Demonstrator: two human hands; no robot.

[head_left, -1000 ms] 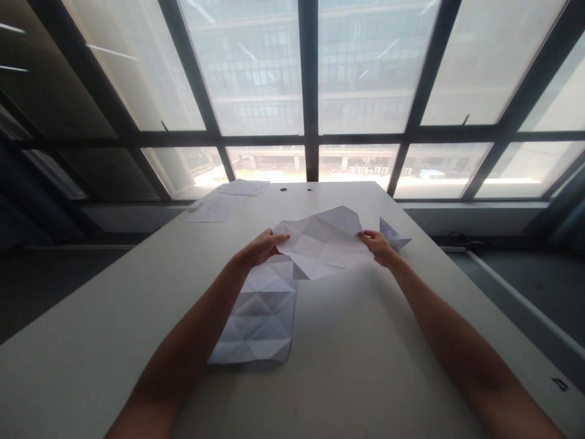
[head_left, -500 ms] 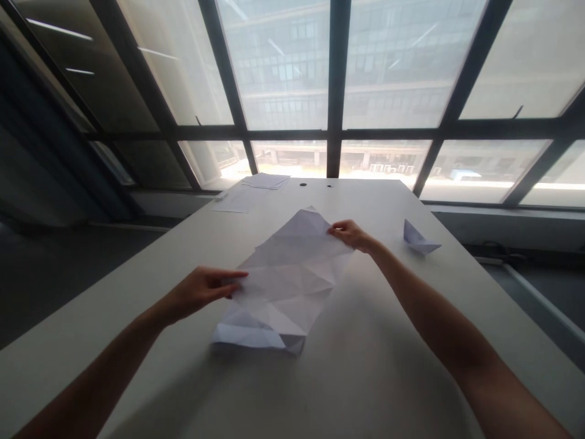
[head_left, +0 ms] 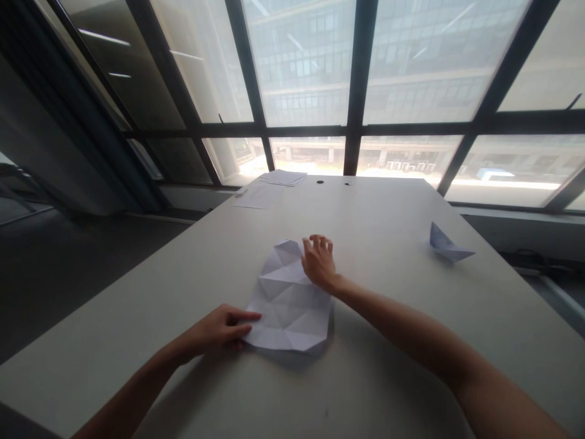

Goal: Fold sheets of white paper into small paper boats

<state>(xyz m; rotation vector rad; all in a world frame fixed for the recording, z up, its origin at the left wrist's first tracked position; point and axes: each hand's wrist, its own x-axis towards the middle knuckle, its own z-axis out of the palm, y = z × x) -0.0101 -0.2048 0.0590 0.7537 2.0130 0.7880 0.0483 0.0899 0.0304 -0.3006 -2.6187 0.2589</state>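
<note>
A creased sheet of white paper lies on the table in front of me, marked by a network of folds, with its far corner raised. At its near left edge, my left hand grips it, thumb and fingers closed on the rim. Over the far right edge rests my right hand, its fingers bent but apart and touching the paper without pinching it. Part of that edge is hidden under the palm.
A folded paper boat sits on the white table to the right. Several loose sheets lie at the far left end, close to the windows. Two small dark spots mark the table's far end.
The sheet has come down flatter onto the table and nearer to me. My right hand has shifted from pinching its far corner to lying over its right edge. The left hand keeps hold, lower down.
</note>
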